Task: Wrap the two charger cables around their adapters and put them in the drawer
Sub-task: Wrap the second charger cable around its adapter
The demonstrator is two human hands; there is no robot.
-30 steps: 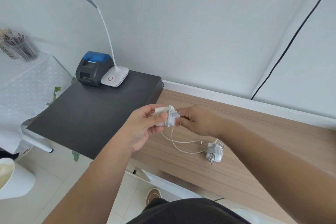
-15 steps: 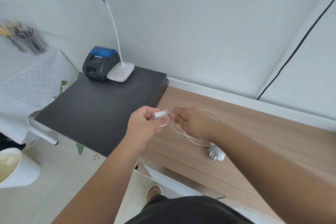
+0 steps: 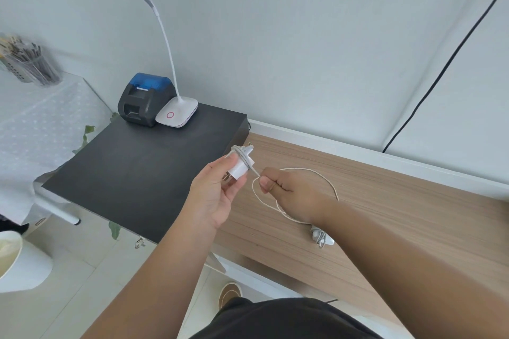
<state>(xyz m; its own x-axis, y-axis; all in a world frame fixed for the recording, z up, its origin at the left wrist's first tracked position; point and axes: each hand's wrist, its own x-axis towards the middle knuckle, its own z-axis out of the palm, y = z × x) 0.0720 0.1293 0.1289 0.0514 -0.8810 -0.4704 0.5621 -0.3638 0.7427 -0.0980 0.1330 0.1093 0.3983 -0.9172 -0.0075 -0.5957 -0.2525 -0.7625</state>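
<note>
Now pulled apart: left hand (image 3: 217, 195) clamps adapter (image 3: 239, 164) steady, right hand (image 3: 289, 190) pinches cable (image 3: 303, 170) taut for next wrap.

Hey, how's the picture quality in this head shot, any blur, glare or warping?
Head view: even, soft daylight, no harsh glare; wide-angle warping bends the wooden desk edge; the pen cup at far left is smeared; the adapter and cable stay sharp.
</note>
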